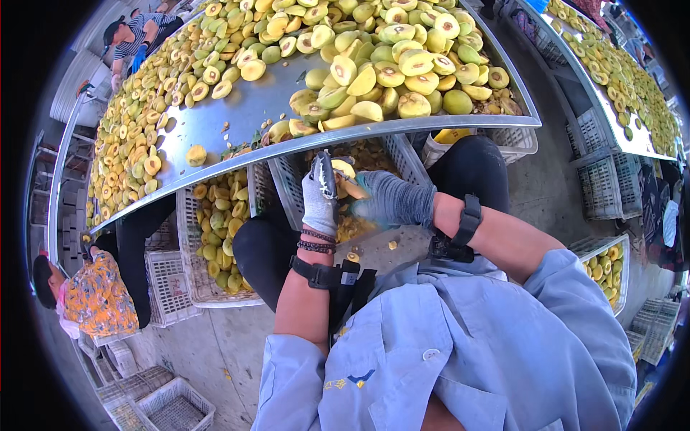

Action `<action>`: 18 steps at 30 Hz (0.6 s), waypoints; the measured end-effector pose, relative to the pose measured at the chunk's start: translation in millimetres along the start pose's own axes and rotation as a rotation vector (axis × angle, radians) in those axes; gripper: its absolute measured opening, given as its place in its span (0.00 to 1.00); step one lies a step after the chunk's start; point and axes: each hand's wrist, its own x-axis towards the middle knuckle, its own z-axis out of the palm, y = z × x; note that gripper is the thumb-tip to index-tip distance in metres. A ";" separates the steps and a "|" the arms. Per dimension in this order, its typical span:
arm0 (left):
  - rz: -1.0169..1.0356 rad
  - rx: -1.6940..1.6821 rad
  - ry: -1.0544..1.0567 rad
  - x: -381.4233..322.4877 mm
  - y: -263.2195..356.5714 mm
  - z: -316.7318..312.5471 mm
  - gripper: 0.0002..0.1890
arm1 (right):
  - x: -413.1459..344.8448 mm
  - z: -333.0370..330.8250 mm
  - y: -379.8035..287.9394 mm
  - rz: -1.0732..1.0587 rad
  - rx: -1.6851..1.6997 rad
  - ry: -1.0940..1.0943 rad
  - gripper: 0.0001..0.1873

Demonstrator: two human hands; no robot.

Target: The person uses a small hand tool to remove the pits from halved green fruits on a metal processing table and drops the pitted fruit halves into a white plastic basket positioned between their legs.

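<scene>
My left hand, in a pale knit glove with a worn dark coating, grips a yellow peach half just below the table's near rim. My right hand, in a grey striped knit glove, is blurred and close beside it. Its fingers are around a small tool with a brownish handle, whose working end meets the fruit and is mostly hidden. Under both hands stands a plastic crate with peach scraps in it. Before me the metal table carries heaped green-yellow peach halves, many with stones showing.
A crate of peach halves stands left of my knee, and another crate at right. A low crate sits on the floor behind left. Two people work along the left side. A second fruit-covered table is at right.
</scene>
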 end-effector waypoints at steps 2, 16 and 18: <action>0.103 0.077 0.018 -1.7 4.0 12.9 0.09 | -5.3 -12.3 -21.2 0.154 0.162 -0.114 0.07; -0.238 -0.105 0.287 7.8 -29.7 18.1 0.17 | -18.2 3.1 -13.9 0.435 0.647 -0.053 0.10; -0.259 -0.151 0.264 9.0 -33.9 13.0 0.18 | -18.5 6.3 -10.2 0.430 0.693 -0.054 0.10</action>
